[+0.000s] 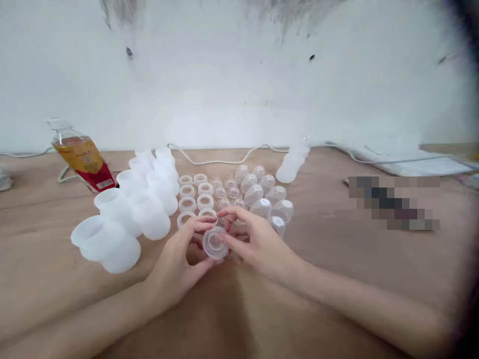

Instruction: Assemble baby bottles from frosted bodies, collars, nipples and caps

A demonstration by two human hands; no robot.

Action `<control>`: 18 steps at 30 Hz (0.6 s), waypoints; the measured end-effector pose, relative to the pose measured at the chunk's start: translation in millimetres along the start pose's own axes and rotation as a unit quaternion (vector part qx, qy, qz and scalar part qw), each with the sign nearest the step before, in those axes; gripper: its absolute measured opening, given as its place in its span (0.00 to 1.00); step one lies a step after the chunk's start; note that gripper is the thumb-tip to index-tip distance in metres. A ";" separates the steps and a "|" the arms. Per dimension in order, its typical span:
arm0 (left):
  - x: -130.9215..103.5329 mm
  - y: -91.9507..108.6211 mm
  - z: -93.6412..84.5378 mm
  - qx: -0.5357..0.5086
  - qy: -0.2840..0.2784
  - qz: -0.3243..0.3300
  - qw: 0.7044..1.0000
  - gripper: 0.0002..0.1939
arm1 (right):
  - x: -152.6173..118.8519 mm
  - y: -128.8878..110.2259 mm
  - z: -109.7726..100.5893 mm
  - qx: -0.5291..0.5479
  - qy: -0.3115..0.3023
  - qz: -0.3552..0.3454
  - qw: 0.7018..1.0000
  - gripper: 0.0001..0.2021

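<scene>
A round translucent bottle collar ring is held between my two hands, low over the table in the middle. Inside it shows a clear round piece that looks like a bottle nipple. My left hand grips the ring's left side, fingers above and thumb below. My right hand is closed on its right side, the thumb on the centre piece. Just beyond stand two columns of loose collar rings. Beside them are clear nipples, partly behind my right hand, and rows of clear domed caps.
Frosted white bottles stand in rows to the left. Behind them leans a drink bottle with a yellow and red label. One frosted bottle is at the back right. A white cable runs along the wall; a blurred-out object lies right.
</scene>
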State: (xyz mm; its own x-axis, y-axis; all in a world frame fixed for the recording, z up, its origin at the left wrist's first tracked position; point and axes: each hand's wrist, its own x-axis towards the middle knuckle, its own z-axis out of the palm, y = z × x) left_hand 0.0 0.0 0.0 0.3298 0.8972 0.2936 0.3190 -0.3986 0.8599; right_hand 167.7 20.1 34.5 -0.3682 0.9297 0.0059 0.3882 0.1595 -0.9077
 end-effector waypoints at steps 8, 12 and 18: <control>0.4 4.5 0.2 0.019 -0.002 0.008 1.000 0.17 | 1.5 8.4 3.3 -0.048 -0.025 -0.052 0.997 0.07; -0.1 6.7 0.2 0.032 0.002 -0.022 0.999 0.10 | 0.1 13.8 6.2 -0.146 0.049 -0.158 0.975 0.06; 0.1 2.6 0.8 0.060 0.004 -0.017 0.998 0.06 | -4.7 18.7 8.0 -0.203 0.013 -0.207 0.957 0.08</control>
State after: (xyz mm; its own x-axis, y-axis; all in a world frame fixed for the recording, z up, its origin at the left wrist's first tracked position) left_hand 1.6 -1.1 2.0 0.3095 0.9119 0.2695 0.4343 -0.3876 0.8131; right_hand 170.0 16.0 14.1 -0.5422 0.7661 0.3452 0.5112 0.6268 -0.5881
